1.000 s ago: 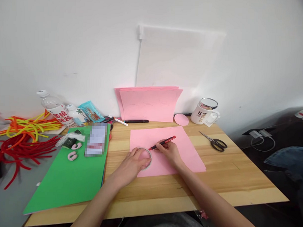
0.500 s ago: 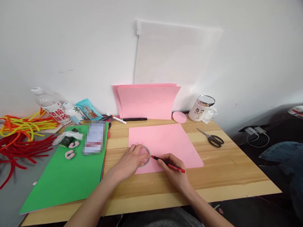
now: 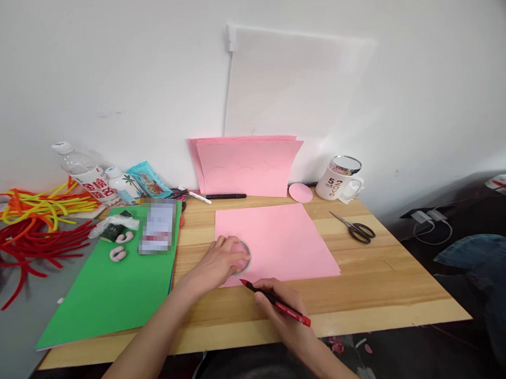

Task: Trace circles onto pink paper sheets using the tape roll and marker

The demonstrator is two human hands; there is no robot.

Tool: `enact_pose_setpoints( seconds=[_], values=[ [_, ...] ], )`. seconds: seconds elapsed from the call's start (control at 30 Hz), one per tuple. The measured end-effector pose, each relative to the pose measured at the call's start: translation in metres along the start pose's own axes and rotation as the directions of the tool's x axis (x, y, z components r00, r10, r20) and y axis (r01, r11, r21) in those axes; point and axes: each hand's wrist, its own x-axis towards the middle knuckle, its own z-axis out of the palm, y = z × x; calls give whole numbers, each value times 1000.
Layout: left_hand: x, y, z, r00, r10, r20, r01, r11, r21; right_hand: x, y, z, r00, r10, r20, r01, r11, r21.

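Note:
My left hand presses a round clear disc with a grey rim against the pink paper, its fingers lying over the disc's left side. What the disc belongs to, I cannot tell. My right hand grips a red and black pen, whose red tip is by the front edge of the paper, just below the disc. Behind the sheet, more pink sheets lean on the wall, with faint curved lines on them. A cut pink paper circle lies beside them.
Scissors rest right of the paper, with a white mug behind. On the left are green sheets, a blurred phone, red pipe cleaners and a bottle. Pens lie along the back.
My right hand has moved the pen tip down and slightly left, from the disc's right rim to below it. My left hand stays on the disc.

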Motion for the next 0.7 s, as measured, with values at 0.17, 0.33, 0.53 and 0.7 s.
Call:
enact_pose_setpoints(
  seconds=[0.17, 0.33, 0.53, 0.7],
  values=[
    [-1, 1, -1, 1000, 4, -6, -4, 1000, -12, -1, 1, -10, 995, -98, 6, 98, 985, -139],
    [-1, 3, -2, 1000, -19, 18, 20, 1000, -12, -1, 4, -10, 988, -149, 40, 154, 957, -246],
    [-1, 0, 1, 1000, 4, -4, -4, 1000, -18, 1, 4, -2, 964, -258, 56, 260, 886, -384],
    [-2, 1, -1, 1000, 1, 25, -1, 1000, -22, 2, 2, 5, 917, -398, 42, 371, 807, -460]
  ],
)
